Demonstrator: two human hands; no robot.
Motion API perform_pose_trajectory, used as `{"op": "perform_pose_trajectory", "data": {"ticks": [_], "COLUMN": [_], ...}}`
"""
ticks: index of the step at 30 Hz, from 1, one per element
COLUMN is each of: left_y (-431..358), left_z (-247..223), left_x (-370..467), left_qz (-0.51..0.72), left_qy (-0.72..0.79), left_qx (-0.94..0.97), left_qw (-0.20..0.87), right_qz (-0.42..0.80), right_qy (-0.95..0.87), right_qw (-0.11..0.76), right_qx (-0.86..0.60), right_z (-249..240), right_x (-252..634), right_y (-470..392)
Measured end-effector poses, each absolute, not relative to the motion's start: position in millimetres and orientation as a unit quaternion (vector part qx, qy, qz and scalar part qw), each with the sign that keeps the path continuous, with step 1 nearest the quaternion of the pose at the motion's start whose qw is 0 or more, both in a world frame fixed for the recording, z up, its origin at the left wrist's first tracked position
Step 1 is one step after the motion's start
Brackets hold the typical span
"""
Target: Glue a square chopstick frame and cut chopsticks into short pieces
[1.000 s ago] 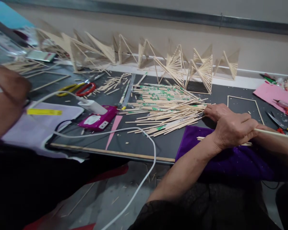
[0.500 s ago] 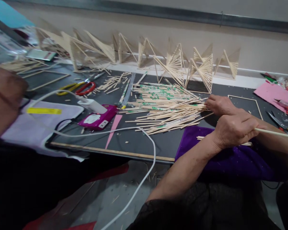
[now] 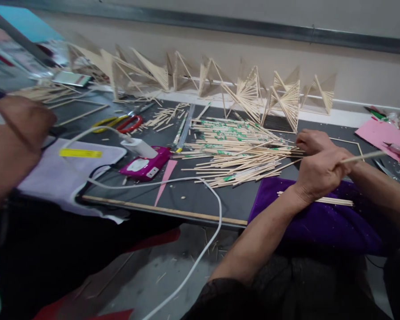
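My left hand (image 3: 322, 172) is closed round a thin wooden stick (image 3: 366, 157) that points to the right. It is above a purple cloth (image 3: 340, 226), on which a few loose sticks (image 3: 335, 201) lie. Crossing behind it, my right hand (image 3: 311, 141) has its fingers curled at the right end of a large pile of sticks (image 3: 233, 153). Whatever those fingers hold is hidden. Some sticks in the pile are in clear wrappers with green print.
Several fan-shaped stick frames (image 3: 286, 102) stand along the wall. Another person's hand (image 3: 16, 133) is at the left. Scissors (image 3: 130, 124), a magenta power adapter (image 3: 145, 163) with a white cable, and pink sheets (image 3: 380, 135) lie about.
My left hand has moved slightly left with its stick, uncovering more of the sticks on the cloth. The view has shifted a little, and my right hand stays by the pile.
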State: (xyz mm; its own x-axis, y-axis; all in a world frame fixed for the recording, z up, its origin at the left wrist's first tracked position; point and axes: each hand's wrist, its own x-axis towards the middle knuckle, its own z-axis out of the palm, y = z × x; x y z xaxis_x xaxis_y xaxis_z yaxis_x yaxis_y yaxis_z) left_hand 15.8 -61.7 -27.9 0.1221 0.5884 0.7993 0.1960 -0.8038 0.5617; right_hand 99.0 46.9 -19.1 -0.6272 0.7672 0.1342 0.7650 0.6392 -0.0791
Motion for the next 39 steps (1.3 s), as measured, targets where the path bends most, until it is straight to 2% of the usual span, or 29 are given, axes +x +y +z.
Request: {"op": "perform_pose_trajectory", "data": {"ticks": [5,8,11,17,21,29,36,39], "left_y": [-47.3,-34.5,-25.3,-19.4,-18.5,-15.0,-11.5,-12.5], "left_z": [-11.4,-10.1,-16.0,-31.9,-37.8,-45.6,-53.7,-55.6], "left_x": [-6.6,-18.9,-22.2,-16.3,-12.3,-7.1,-5.5,-3.8], "left_qz": [0.692,0.690,0.673,0.631,0.618,0.606,0.587,0.583], "left_qy": [0.308,0.320,0.334,0.299,0.303,0.316,0.344,0.355], "left_qx": [0.449,0.384,0.383,0.416,0.442,0.443,0.441,0.438], "left_qw": [0.474,0.523,0.536,0.583,0.576,0.581,0.584,0.585], "right_qz": [0.298,0.417,0.461,0.348,0.252,0.135,0.147,0.169], "right_qy": [-0.805,-0.740,-0.726,-0.796,-0.840,-0.868,-0.874,-0.863], "right_qw": [0.275,0.316,0.343,0.321,0.257,0.125,0.090,0.106], "right_qx": [-0.433,-0.423,-0.379,-0.377,-0.406,-0.461,-0.455,-0.464], "right_z": [-5.6,-9.0,-21.3,-43.0,-42.9,-49.5,-43.8,-36.3], "right_x": [134.4,141.8,141.3,140.7,140.2,130.6,141.8,152.6], "right_y": [11.7,-7.8,-11.6,-6.2,-11.5,-8.5,-2.6,0.3]}}
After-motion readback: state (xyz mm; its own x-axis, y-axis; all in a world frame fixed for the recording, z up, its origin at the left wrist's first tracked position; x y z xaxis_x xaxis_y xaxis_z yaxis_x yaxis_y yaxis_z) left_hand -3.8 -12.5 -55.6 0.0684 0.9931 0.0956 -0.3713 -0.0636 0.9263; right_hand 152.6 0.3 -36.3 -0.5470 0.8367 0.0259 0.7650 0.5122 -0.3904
